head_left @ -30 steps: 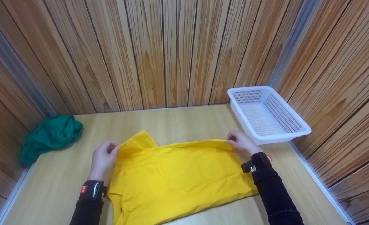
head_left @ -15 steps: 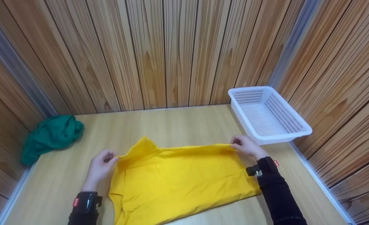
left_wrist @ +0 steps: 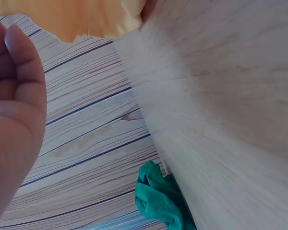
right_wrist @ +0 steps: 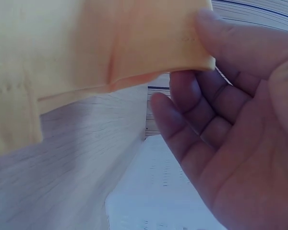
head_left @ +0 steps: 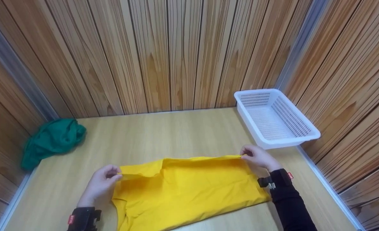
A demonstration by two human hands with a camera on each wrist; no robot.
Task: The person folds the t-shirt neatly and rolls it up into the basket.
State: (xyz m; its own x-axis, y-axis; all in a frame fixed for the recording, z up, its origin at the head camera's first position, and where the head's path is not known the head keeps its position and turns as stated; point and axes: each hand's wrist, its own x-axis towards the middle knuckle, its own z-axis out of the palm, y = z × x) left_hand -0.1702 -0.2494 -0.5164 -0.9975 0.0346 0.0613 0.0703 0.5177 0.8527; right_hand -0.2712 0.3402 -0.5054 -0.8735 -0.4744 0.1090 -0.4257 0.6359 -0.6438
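A yellow shirt (head_left: pixel 189 192) lies folded lengthwise on the table, its far edge lifted between both hands. My left hand (head_left: pixel 100 183) pinches the shirt's far left corner between thumb and fingers. At the far right corner, my right hand (head_left: pixel 258 158) pinches the hem. The right wrist view shows the hemmed yellow cloth (right_wrist: pixel 134 43) with its stitching, gripped by the right thumb and fingers. Only part of the left hand (left_wrist: pixel 14 86) appears in the left wrist view, beside a strip of the yellow cloth (left_wrist: pixel 81 19).
A white perforated basket (head_left: pixel 263 141) stands at the back right against the wall. Crumpled green cloth (head_left: pixel 53 138) lies at the table's left edge. Wood-panelled walls (head_left: pixel 176 57) enclose the table (head_left: pixel 176 134) at the back and both sides.
Both hands have drawn the shirt's far edge toward the person, still pinching it. The pointed part at the upper left has folded over toward the near side. The basket and green cloth stay put.
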